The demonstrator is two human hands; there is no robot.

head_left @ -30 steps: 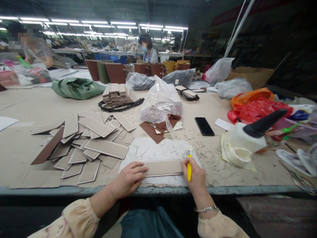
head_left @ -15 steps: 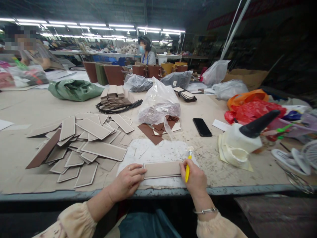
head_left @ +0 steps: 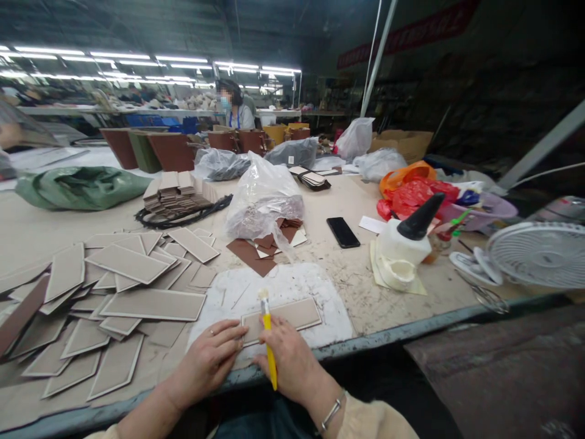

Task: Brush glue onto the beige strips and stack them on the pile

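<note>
Right hand (head_left: 292,363), grasping yellow-handled bristle brush (head_left: 270,353), has shifted leftward along beige, white-edged rectangular panel (head_left: 297,313); left hand (head_left: 211,353), unclenched, touches panel's end; uneven pressure could skew it.

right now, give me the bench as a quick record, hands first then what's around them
left hand: fingers at the left end of the beige panel
right hand: holds the yellow brush, bristles pointing away from the person
beige panel: lies on the white mat, pale border along its edges
left of mat: loose pile of panels
beyond mat: translucent plastic bag, brown pieces at its near side
right side: black phone, white bottle with black nozzle, white fan
</note>
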